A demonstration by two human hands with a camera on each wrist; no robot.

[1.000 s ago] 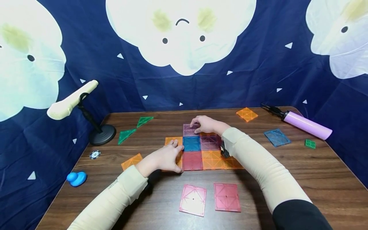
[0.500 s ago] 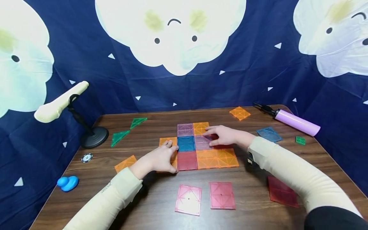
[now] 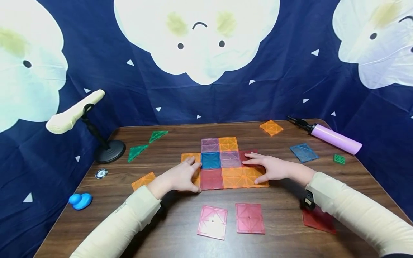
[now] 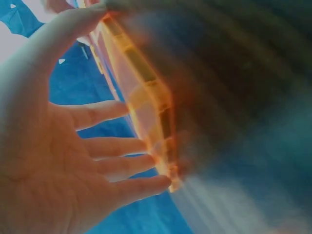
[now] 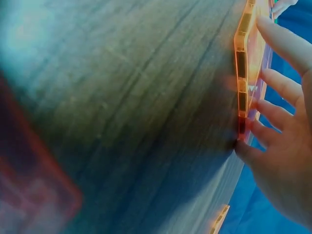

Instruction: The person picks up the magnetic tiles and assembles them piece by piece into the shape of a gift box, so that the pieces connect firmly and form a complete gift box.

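Translucent square magnetic tiles lie edge to edge mid-table. Among them are a blue tile (image 3: pixel 210 160), a red tile (image 3: pixel 211 179), a purple tile (image 3: pixel 230 159) and an orange tile (image 3: pixel 233 178). My left hand (image 3: pixel 180 177) rests with spread fingers on the left-end orange tile (image 4: pixel 158 95), fingertips touching its surface and edge. Fairly straight fingers of my right hand (image 3: pixel 272 167) touch the right side of the group. They lie over a dark red tile (image 3: pixel 247 153), which is partly covered, while the thumb touches the orange tile beside it.
Loose pink tiles (image 3: pixel 250 218) lie in front, and a red tile (image 3: pixel 317 219) sits under the right forearm. Green triangles (image 3: pixel 137 152), a blue duck (image 3: pixel 80 201), a poker chip (image 3: pixel 101 173) and a black stand (image 3: pixel 109 150) are left. A purple pump (image 3: pixel 335 138) lies right.
My right hand has moved from the back purple tile rightward and nearer to the group's right side, where a dark red tile now shows. My left hand has stayed on the orange tile.
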